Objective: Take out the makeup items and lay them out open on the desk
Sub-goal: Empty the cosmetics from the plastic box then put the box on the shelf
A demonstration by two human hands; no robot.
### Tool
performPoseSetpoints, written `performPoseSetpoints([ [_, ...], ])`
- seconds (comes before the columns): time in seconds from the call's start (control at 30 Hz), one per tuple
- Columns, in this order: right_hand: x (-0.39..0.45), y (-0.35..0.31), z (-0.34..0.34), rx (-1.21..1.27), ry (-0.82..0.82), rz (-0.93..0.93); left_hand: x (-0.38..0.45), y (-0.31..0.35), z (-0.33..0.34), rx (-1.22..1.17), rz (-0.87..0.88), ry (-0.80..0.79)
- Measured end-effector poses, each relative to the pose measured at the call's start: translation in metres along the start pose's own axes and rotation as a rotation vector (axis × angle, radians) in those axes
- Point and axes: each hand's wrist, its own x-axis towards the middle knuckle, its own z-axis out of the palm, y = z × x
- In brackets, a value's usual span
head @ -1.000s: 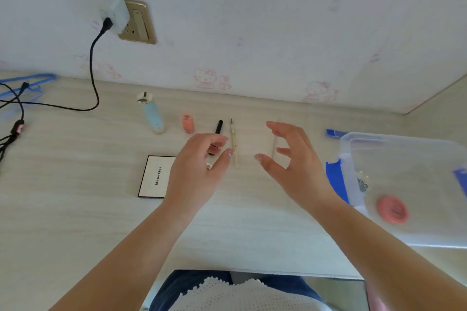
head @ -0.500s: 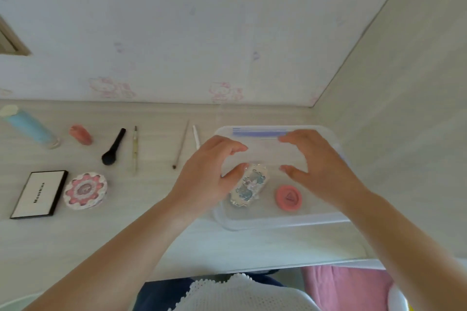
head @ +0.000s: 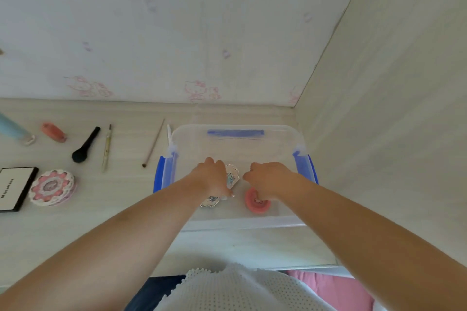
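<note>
A clear plastic box (head: 252, 221) with blue latches stands on the desk by the right wall. Both my hands are inside it. My left hand (head: 213, 178) lies over a silver-and-blue decorated case (head: 232, 176), fingers curled around it; the case's near end shows below my wrist. My right hand (head: 269, 179) curls down onto a pink round case (head: 252, 206) on the box floor, hiding its top.
Laid out to the left are a thin brown brush (head: 153, 144), a yellow-green pen (head: 107, 146), a black brush (head: 86, 145), a pink-orange tube (head: 53, 132), a light blue bottle (head: 14, 129), a pink-and-white round compact (head: 51, 187) and a black-edged white palette (head: 15, 188).
My view swung right from the laid-out items to the box. Both hands went from open above the desk down into the box and closed onto the two cases.
</note>
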Motion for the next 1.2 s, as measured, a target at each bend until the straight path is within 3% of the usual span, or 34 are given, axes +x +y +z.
performPoseSetpoints([
  [0.13, 0.007, 0.001, 0.004, -0.013, -0.118, 0.019, 0.008, -0.003, 0.017, 0.043, -0.094, -0.052],
  [0.37, 0.015, 0.001, 0.012, -0.013, -0.066, -0.008, 0.018, -0.005, 0.023, 0.011, -0.088, 0.066],
  [0.6, 0.022, 0.002, 0.011, 0.012, -0.117, -0.027, 0.021, -0.004, 0.023, 0.008, -0.023, 0.136],
  [0.8, 0.026, -0.001, 0.009, 0.007, -0.119, -0.021, 0.021, -0.003, 0.020, -0.010, -0.010, 0.136],
  [1.0, 0.024, 0.006, 0.009, 0.203, -0.150, 0.058, 0.022, -0.006, 0.013, -0.093, -0.011, 0.086],
  [1.2, 0.022, 0.019, -0.020, 0.361, -0.054, 0.092, 0.010, -0.005, -0.007, -0.146, 0.029, 0.072],
])
